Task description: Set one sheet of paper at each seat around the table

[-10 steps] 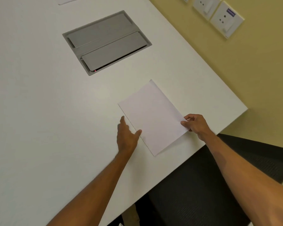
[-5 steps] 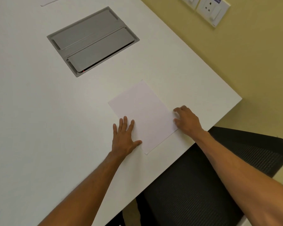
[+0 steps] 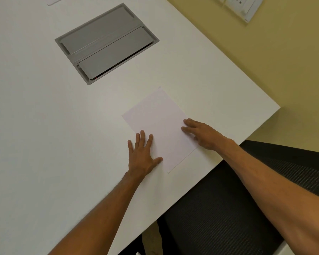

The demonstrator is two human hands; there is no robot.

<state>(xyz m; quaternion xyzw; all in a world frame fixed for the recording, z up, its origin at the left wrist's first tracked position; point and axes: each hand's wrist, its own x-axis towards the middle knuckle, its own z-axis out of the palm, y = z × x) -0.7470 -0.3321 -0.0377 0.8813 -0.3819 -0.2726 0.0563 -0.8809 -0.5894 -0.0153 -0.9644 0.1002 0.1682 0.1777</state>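
A white sheet of paper (image 3: 159, 126) lies flat on the white table (image 3: 44, 126), close to the table's edge in front of a black mesh chair (image 3: 238, 208). My left hand (image 3: 143, 155) rests flat with fingers spread on the sheet's left edge. My right hand (image 3: 203, 134) lies flat, fingers extended, pressing the sheet's right edge. Neither hand grips the paper. The corner of another sheet (image 3: 54, 0) shows at the top edge of the view.
A grey cable hatch (image 3: 107, 43) with two flaps is set into the table beyond the paper. A yellow wall (image 3: 265, 61) with white sockets (image 3: 243, 7) runs along the table's right end. The table's corner (image 3: 278, 107) is at right.
My right hand let go of the sheet's corner and laid its fingers flat on it. My left hand opened flat onto the left edge. The paper now lies flat.
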